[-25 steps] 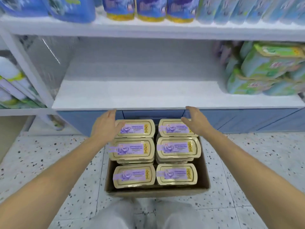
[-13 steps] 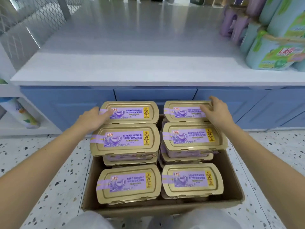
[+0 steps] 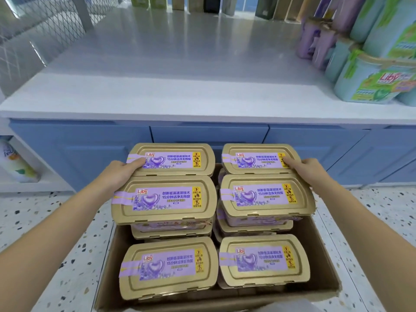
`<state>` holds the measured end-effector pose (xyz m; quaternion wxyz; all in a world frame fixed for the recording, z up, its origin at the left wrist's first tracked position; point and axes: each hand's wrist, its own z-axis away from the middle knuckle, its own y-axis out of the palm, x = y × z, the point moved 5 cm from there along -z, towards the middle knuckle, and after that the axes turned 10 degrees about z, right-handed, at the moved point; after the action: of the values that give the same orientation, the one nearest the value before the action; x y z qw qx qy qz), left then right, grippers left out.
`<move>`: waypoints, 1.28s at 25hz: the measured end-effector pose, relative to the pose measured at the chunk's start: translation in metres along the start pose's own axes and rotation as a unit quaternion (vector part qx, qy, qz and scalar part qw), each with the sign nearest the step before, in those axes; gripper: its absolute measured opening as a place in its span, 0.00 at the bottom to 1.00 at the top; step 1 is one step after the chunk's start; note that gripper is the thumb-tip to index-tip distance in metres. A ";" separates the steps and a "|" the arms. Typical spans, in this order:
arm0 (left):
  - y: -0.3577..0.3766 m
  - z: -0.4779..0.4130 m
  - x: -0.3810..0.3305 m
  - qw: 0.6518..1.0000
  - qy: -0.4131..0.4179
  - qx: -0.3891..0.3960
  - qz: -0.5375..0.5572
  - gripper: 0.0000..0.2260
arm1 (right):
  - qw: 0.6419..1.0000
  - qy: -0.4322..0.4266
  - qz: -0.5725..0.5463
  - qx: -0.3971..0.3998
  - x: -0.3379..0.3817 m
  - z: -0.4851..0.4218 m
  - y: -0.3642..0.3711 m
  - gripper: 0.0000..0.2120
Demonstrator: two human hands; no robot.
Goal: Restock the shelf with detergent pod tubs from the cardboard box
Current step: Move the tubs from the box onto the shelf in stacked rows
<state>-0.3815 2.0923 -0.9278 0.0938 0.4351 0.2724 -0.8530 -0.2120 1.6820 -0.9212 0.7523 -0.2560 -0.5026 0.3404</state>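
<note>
A cardboard box (image 3: pixel 324 275) on the floor holds several gold-lidded detergent pod tubs with purple labels, stacked in two columns. My left hand (image 3: pixel 121 171) grips the left end of the far left tub (image 3: pixel 175 158), thumb on its lid. My right hand (image 3: pixel 304 167) grips the right end of the far right tub (image 3: pixel 254 158), fingers on the lid. Both tubs sit at the box's far end, just below the white shelf (image 3: pixel 180 86), whose surface is bare in the middle and left.
Green and teal Liby tubs (image 3: pixel 373 79) and purple ones (image 3: pixel 315 41) are stacked at the shelf's right. A wire mesh panel (image 3: pixel 33 32) bounds the shelf's left side. Blue cabinet fronts (image 3: pixel 209 134) run below the shelf. A bottle (image 3: pixel 15 163) stands on a low left shelf.
My view has come closer and lower over the box. Both hands went from reaching toward the far tubs to gripping their outer ends.
</note>
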 end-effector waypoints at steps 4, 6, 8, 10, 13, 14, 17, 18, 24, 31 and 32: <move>0.003 0.001 -0.003 0.999 0.026 -0.022 -0.021 0.24 | 0.999 -0.037 -0.002 -0.021 -0.002 0.001 0.002 0.22; 0.002 0.002 -0.006 0.999 0.026 -0.032 -0.027 0.24 | 0.998 -0.046 0.016 -0.047 0.000 0.001 0.001 0.23; 0.003 0.003 -0.009 0.998 0.026 -0.041 -0.031 0.23 | 0.997 -0.049 0.028 -0.060 0.004 0.001 0.000 0.24; 0.002 0.005 -0.014 0.997 0.035 -0.055 -0.049 0.24 | 0.996 -0.054 0.031 -0.066 0.007 0.000 -0.001 0.24; -0.001 0.013 -0.020 0.993 0.053 -0.085 -0.061 0.25 | 0.993 -0.068 0.047 -0.088 0.013 0.004 -0.008 0.24; -0.003 0.015 -0.021 0.992 0.056 -0.091 -0.061 0.25 | 0.992 -0.071 0.053 -0.094 0.015 0.005 -0.011 0.24; -0.014 0.018 -0.033 0.993 0.074 -0.088 -0.024 0.26 | 0.988 -0.093 0.055 -0.115 0.029 0.009 -0.029 0.25; -0.019 0.020 -0.042 0.993 0.082 -0.084 0.000 0.24 | 0.986 -0.099 0.056 -0.120 0.037 0.011 -0.038 0.26; -0.055 0.035 -0.113 0.985 0.134 -0.081 0.066 0.18 | 0.978 -0.138 0.035 -0.152 0.100 0.012 -0.098 0.25; -0.090 0.029 -0.183 0.974 0.179 -0.084 0.107 0.14 | 0.966 -0.173 -0.033 -0.189 0.167 -0.016 -0.139 0.33; -0.091 0.026 -0.190 0.974 0.179 -0.083 0.110 0.15 | 0.965 -0.175 -0.034 -0.193 0.175 -0.017 -0.140 0.34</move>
<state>-0.3211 2.1393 -0.7301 0.1729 0.5987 0.3052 -0.7201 -0.1142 1.7263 -0.7236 0.6000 -0.3151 -0.6913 0.2506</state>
